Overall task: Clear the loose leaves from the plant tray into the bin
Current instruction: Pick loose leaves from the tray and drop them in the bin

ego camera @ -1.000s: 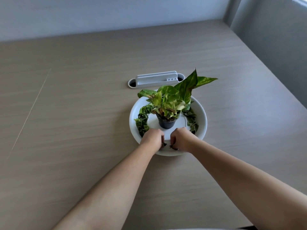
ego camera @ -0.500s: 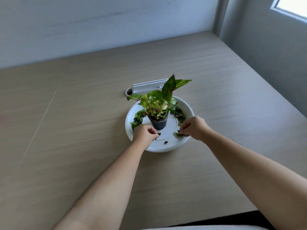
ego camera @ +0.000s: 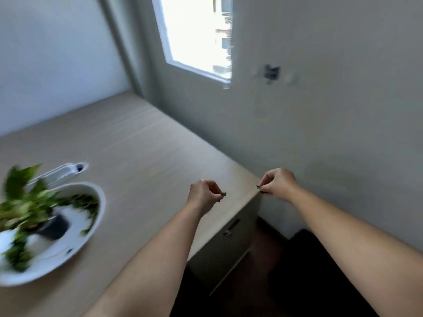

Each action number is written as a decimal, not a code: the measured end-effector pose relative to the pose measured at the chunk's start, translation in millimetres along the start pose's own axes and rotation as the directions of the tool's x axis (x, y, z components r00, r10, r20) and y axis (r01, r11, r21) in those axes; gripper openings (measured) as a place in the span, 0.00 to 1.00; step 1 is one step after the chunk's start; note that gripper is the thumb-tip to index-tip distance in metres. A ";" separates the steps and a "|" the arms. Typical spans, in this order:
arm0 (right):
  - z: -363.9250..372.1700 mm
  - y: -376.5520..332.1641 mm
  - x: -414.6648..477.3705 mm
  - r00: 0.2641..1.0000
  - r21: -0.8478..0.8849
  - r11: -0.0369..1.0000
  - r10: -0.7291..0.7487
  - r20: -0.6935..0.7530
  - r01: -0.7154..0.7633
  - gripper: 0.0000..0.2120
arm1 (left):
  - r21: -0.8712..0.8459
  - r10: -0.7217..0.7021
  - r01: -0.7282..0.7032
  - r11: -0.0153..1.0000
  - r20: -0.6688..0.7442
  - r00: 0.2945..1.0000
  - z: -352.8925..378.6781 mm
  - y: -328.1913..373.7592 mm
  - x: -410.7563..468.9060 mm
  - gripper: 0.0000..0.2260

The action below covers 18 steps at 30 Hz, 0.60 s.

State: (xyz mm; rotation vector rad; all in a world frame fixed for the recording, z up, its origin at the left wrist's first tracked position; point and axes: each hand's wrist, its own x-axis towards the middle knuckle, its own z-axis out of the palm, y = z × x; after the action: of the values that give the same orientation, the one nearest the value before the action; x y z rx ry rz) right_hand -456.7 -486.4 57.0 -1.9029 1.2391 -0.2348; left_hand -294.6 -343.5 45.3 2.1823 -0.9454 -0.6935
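Note:
The white round plant tray (ego camera: 68,255) sits at the left of the wooden table, blurred by camera motion. It holds a small black pot (ego camera: 53,226) with a green plant (ego camera: 20,202), and loose leaves (ego camera: 85,201) lie around its inner rim. My left hand (ego camera: 203,195) hovers over the table near its right edge, pinching a small green leaf bit (ego camera: 223,194). Past the table's corner, my right hand (ego camera: 275,181) is pinched on another small leaf bit (ego camera: 258,186). No bin is in view.
A white cable grommet (ego camera: 66,171) is set in the table behind the tray. The table's right edge (ego camera: 229,227) drops to a drawer front with a handle (ego camera: 230,227). A grey wall stands close on the right, with a window (ego camera: 196,35) beyond. Dark floor lies below.
Both hands have lifted off the tray with leaf bits and swung right to the table's corner. The view has turned right, so the tray now sits at the far left.

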 end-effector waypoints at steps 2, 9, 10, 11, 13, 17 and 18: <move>-52.6 54.4 -10.3 0.989 0.060 0.994 0.098 -0.112 -0.092 0.12 | 0.047 0.100 -0.105 0.993 0.096 0.990 56.3 45.6 8.7 0.03; -111.5 222.6 -59.3 0.853 0.185 0.892 0.448 -0.266 -0.411 0.14 | 0.149 0.268 -0.369 0.918 0.453 0.850 217.5 127.7 5.8 0.04; -109.2 242.5 -65.2 0.829 0.193 0.870 0.491 -0.268 -0.453 0.14 | 0.168 0.261 -0.390 0.905 0.503 0.824 237.6 127.4 5.5 0.04; -104.6 262.5 -70.3 0.805 0.199 0.846 0.532 -0.264 -0.494 0.14 | 0.186 0.241 -0.399 0.898 0.550 0.799 257.8 123.5 6.1 0.04; -91.0 293.9 -80.9 0.765 0.197 0.802 0.597 -0.240 -0.564 0.15 | 0.228 0.181 -0.398 0.889 0.623 0.761 291.0 107.1 7.6 0.04; -55.9 354.1 -88.7 0.677 0.262 0.703 0.710 -0.194 -0.662 0.12 | 0.317 0.039 -0.373 0.872 0.715 0.698 352.9 61.9 20.7 0.03; -48.5 361.9 -89.1 0.649 0.296 0.670 0.739 -0.182 -0.680 0.09 | 0.328 0.016 -0.360 0.873 0.719 0.694 361.9 54.6 24.9 0.03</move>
State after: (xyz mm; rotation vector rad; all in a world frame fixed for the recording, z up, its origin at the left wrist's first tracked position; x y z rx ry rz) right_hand -770.3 -499.1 -149.9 -1.0896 1.9929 -0.2018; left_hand -547.6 -519.0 -154.0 2.1440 -1.8711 -1.3653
